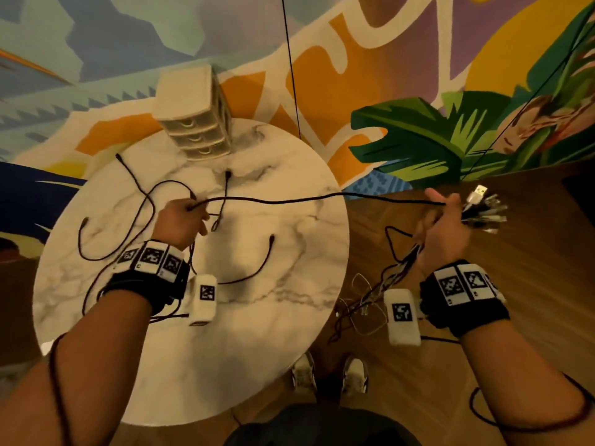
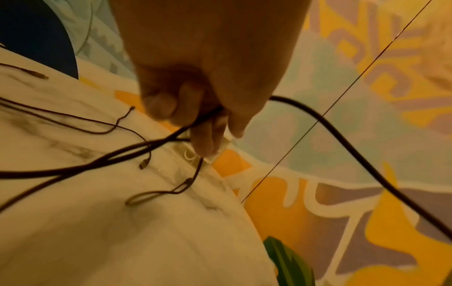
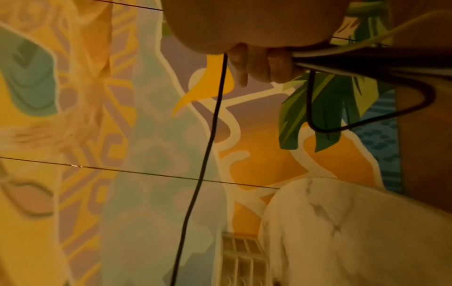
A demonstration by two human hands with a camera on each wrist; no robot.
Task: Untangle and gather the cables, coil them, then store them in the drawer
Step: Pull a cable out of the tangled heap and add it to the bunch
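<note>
The person is standing at the round marble table and is in the gathering part of the job, pulling one cable out of the mess. The left hand is hovering over the tabletop with its fingers curled round a black cable, which is running taut across to the right hand. That hand is held out past the table edge, over the wooden floor, and its fingers are clamped on a bundle of plugs fanning out beyond the knuckles, with the cable tails drooping beneath the wrist in a mixed dark and pale tangle.

Several loose black cables are lying in open loops on the marble, their ends apart from each other; a few are crossing under the left hand. The small drawer chest is sitting at the far edge of the table, and all its drawers look closed.

To my eye nothing is coiled yet. The next move seems to call for drawing the stretched cable's end into the right-hand bunch, then picking up the remaining loops one at a time so they are not dragging each other off the table. The hanging tails look likeliest to snag.
</note>
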